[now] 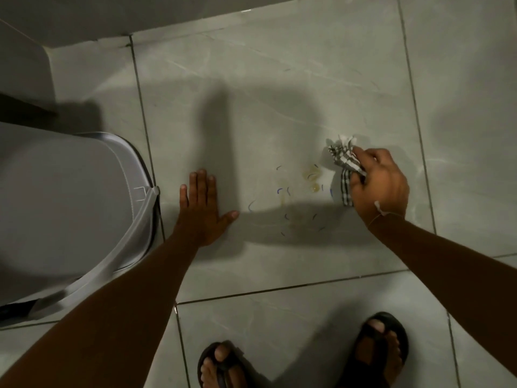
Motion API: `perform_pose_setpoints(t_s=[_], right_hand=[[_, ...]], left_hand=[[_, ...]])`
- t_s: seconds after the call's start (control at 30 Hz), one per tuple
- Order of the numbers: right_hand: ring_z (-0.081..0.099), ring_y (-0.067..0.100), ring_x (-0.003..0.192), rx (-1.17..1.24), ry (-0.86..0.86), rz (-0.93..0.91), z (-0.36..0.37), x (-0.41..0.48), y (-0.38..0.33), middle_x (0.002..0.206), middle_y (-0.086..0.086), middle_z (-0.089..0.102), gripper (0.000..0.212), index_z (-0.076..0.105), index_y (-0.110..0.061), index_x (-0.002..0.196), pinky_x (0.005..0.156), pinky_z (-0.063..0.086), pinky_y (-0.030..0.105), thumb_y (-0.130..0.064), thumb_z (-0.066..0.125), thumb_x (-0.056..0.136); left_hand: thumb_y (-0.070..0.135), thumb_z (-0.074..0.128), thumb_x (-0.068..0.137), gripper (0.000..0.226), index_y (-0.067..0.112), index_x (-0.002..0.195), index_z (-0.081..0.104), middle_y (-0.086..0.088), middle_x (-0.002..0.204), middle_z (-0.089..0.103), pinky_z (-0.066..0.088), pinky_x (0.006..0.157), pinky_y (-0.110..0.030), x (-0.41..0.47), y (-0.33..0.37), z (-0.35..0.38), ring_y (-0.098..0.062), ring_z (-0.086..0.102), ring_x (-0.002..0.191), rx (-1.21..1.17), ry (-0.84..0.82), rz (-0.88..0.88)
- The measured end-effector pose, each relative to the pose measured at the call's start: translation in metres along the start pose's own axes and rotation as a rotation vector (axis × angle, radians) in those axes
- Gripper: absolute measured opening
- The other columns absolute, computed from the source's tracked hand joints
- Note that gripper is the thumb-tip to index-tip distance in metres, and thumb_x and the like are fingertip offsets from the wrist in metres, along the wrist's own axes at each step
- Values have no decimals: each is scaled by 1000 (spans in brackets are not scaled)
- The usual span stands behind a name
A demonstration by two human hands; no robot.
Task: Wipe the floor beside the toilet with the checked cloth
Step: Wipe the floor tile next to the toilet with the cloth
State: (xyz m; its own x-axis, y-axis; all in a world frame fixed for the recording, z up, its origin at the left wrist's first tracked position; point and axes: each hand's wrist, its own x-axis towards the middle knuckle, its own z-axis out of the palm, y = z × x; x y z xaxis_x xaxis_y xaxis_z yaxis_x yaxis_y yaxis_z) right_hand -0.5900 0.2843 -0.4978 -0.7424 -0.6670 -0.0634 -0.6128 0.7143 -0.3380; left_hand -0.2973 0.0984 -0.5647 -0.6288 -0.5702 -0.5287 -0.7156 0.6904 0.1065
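Left hand (200, 204) flat; right hand (377, 182) clutching cloth (342, 161).

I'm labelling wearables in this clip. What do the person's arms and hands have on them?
Both forearms are bare, no sleeves in view. The right hand has a thin light string tied at the wrist, with a small white knot. The left hand shows no ring, watch or glove.

We see a checked cloth (343, 161), grey and white squares with a plain white end, bunched in the right hand (378, 182). The floor tiles (279, 79) are pale grey-green, faintly veined like marble, with dark grout lines. A yellowish stain (312, 177) lies among small dark blue curved marks (279, 191). The toilet lid (61, 197) is light grey. The sandals (383, 348) are black.
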Motion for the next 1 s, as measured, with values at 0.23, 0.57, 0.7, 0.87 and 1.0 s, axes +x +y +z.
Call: perform_pose_setpoints(t_s=[0.23,0.57,0.7,0.87,1.0], right_hand=[[34,45,134,-166,-215,-102,47,-22,-16,149,24,39,49,44,-6,140,110,29,55,-15,51,92],[23,41,143,-127,-265,-556,107,-51,-78,154,13,34,58,39,-8,144,118,16,51,0,37,87],[18,37,144,-167,-291,-645,105,-110,-55,155,12,33,71,35,-9,146,120,15,50,6,35,77],[28,42,141,-264,-317,-519,77,-91,3,152,17,37,75,26,-9,148,119,15,51,12,41,78],[24,46,141,-280,-291,-241,69,-24,3,155,20,29,53,31,-7,147,115,23,58,-1,35,94]], left_hand=[[81,8,76,105,9,149,-14,-17,159,-18,-8,119,-53,2,-9,7,-34,-20,147,-24,22,43],[82,17,77,107,9,151,-8,-17,161,-12,-9,118,-53,5,-14,16,-34,-16,147,-8,49,50],[85,4,72,110,9,150,-12,-20,161,-14,-9,118,-53,4,-11,9,-37,-17,148,-7,17,48],[80,18,74,109,9,151,-14,-19,160,-19,-12,118,-52,4,-9,5,-35,-23,146,-13,-15,36],[79,21,75,108,10,150,-16,-18,161,-19,-13,117,-52,5,-11,9,-34,-25,146,-21,-12,40]])
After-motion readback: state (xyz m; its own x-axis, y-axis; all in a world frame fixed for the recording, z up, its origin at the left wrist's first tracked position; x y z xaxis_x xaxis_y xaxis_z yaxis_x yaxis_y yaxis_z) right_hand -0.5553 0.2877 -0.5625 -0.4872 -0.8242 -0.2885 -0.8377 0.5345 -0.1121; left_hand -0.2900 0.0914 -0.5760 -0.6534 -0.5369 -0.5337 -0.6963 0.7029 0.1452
